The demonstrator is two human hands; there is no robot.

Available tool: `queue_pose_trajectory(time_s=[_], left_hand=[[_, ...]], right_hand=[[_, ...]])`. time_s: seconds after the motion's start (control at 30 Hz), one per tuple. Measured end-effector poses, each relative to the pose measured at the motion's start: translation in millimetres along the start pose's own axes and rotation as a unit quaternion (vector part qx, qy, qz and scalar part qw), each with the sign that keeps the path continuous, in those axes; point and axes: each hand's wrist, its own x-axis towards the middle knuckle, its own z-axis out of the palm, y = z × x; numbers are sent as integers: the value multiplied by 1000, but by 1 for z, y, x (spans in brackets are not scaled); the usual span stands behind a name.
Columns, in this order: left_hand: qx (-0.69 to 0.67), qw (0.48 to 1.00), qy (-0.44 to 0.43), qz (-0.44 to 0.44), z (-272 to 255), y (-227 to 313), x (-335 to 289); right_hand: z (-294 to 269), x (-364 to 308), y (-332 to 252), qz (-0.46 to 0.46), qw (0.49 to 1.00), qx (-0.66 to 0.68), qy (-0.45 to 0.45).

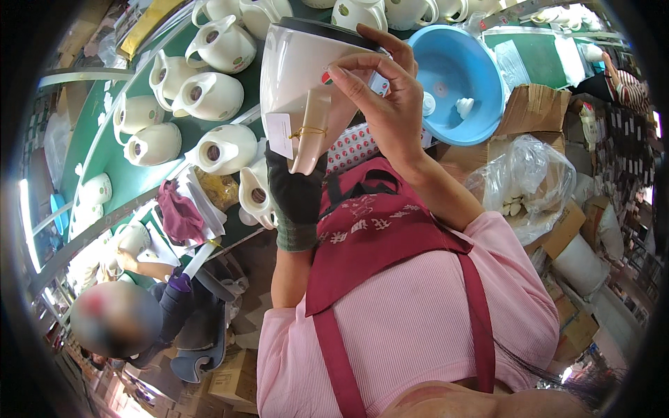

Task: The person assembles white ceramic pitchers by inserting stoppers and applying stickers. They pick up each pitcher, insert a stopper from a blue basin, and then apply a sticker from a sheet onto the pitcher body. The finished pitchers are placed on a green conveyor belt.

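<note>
A glossy pale ceramic jug (348, 73) with a dark rim at its upper end is held up before my chest. My left hand (296, 191), in a dark glove, supports it from below, close to the handle (311, 129); its fingers are mostly hidden behind the jug. A white tag (279, 135) hangs from the handle on a gold string. Bare, my right hand (387, 94) has thumb and index finger pinched together at a small round red-and-green sticker (325, 78) on the jug's side. Below the jug lies a sheet of round red stickers (353, 148).
Several white jugs (209, 94) crowd the green table to the left. A blue basin (470, 76) with small white pieces stands at right, beside an open cardboard box (533, 108) and a clear plastic bag (526, 174). Another person (174, 299) sits at lower left.
</note>
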Motion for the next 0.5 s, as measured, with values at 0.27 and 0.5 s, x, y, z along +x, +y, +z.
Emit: queue_pose_trajectory(time_s=[0.27,0.5], left_hand=[[43,999,-4,5,0,-8,-5],[43,999,2,-29,1,-6,1]], right_hand=[[8,-1,13,-75,994,-69,26],[23,3,19,-50,993,2,107]])
